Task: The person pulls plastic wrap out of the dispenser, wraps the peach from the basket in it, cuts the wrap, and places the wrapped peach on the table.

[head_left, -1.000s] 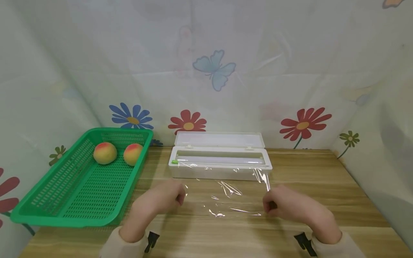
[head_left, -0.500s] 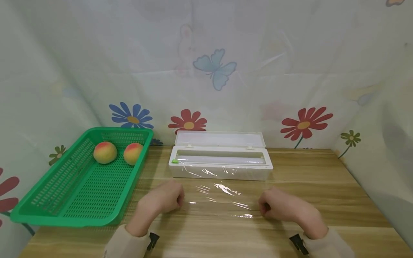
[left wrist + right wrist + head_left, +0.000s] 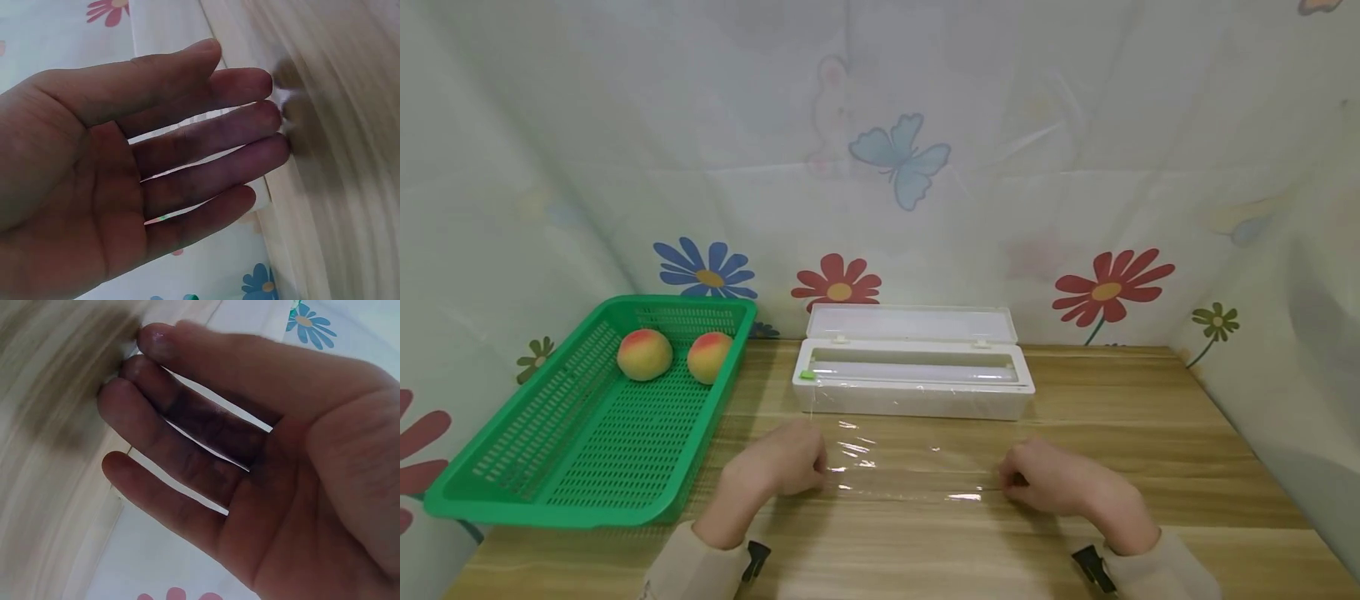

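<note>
A sheet of clear cling film stretches toward me from the white dispenser box, low over the wooden table. My left hand pinches its near left corner between thumb and index finger. The near right corner is pinched by my right hand. In the left wrist view, the left hand's other fingers extend with their tips at the tabletop. The right hand looks much the same in its own wrist view, thumb laid against the index finger. The box's lid stands raised, showing the roll inside.
A green plastic basket stands at the left, near the left forearm, holding two peaches. A small green piece sits at the box's left end. A flower-print cloth rises behind and beside the table.
Both hands have lowered slightly with the cling film, and the right hand has shifted a little left. The film's glints have faded and it lies lower over the table. Box and basket have stayed put.
</note>
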Available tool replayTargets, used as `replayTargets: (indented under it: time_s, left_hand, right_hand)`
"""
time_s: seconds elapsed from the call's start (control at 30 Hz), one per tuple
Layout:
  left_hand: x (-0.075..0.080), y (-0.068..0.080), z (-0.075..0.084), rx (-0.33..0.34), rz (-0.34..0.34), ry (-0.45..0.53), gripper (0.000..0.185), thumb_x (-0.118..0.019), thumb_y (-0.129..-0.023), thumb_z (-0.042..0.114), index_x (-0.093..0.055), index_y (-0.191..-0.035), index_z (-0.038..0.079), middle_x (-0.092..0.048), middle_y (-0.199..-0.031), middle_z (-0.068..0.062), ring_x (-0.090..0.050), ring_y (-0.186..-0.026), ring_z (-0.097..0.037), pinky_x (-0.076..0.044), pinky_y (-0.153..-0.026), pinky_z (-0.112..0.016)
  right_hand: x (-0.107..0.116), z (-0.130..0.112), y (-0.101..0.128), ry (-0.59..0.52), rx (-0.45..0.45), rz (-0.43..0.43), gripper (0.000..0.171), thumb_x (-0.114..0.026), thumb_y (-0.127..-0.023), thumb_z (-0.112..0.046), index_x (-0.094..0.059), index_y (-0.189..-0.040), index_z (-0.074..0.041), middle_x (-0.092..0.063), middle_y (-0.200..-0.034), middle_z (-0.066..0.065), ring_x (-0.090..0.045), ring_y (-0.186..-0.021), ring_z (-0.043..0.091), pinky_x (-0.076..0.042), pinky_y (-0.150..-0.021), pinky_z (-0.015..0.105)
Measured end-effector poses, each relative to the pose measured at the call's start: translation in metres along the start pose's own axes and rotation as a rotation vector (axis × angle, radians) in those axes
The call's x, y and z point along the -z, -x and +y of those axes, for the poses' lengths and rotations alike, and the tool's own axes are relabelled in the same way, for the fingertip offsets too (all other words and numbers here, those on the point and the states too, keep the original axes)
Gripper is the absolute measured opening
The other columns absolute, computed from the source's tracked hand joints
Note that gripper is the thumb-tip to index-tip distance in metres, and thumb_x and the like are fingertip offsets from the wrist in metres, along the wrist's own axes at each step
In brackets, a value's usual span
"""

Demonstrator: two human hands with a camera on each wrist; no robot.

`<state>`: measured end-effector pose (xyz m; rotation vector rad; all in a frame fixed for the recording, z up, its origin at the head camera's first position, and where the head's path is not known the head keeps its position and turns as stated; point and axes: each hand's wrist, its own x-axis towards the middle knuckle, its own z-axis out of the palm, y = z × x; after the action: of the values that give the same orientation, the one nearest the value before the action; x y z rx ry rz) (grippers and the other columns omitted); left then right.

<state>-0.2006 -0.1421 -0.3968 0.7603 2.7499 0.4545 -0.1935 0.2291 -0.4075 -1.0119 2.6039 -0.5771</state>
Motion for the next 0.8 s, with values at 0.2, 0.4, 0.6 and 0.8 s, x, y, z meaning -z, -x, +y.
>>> replayTargets:
  time_s: [0.2, 0.4, 0.6, 0.8]
  left_hand:
    - [0.0051, 0.0033, 0.0014, -0.033, 0.004, 0.002, 0.029, -0.078, -0.080, 0.004, -0.063, -0.057, 0.014, -0.046, -0.054, 0.010, -0.041, -0.056, -0.008, -0.039, -0.052, -0.028]
    - [0.0044, 0.0049, 0.0038, 0.023, -0.044, 0.005, 0.035, -0.076, -0.078, 0.002, -0.055, -0.052, 0.014, -0.035, -0.051, 0.011, -0.034, -0.053, -0.008, -0.031, -0.049, -0.028]
    - [0.0040, 0.0055, 0.0059, 0.072, -0.064, -0.011, 0.042, -0.077, -0.083, 0.011, -0.051, -0.051, 0.015, -0.033, -0.050, 0.010, -0.034, -0.053, -0.009, -0.029, -0.050, -0.028]
    - [0.0082, 0.0084, 0.0076, 0.119, -0.080, 0.038, 0.032, -0.079, -0.086, 0.015, -0.059, -0.061, 0.014, -0.048, -0.059, 0.006, -0.044, -0.059, -0.011, -0.038, -0.055, -0.031]
  right_hand:
    - [-0.0018, 0.0010, 0.0004, 0.007, -0.029, -0.016, 0.029, -0.077, -0.083, 0.005, -0.062, -0.073, -0.017, -0.050, -0.069, -0.011, -0.043, -0.064, 0.003, -0.039, -0.057, 0.025]
    - [-0.0017, -0.0025, 0.0022, -0.008, -0.086, -0.027, 0.027, -0.078, -0.082, 0.004, -0.064, -0.073, -0.017, -0.052, -0.072, -0.011, -0.046, -0.065, 0.004, -0.042, -0.058, 0.026]
    - [0.0015, -0.0045, 0.0065, -0.034, -0.087, -0.027, 0.021, -0.081, -0.079, 0.001, -0.068, -0.074, -0.016, -0.055, -0.072, -0.011, -0.047, -0.063, 0.003, -0.044, -0.057, 0.026]
    - [0.0065, -0.0057, 0.0090, -0.065, -0.088, -0.049, 0.021, -0.077, -0.086, -0.005, -0.065, -0.075, -0.018, -0.054, -0.070, -0.012, -0.046, -0.062, 0.002, -0.042, -0.056, 0.025]
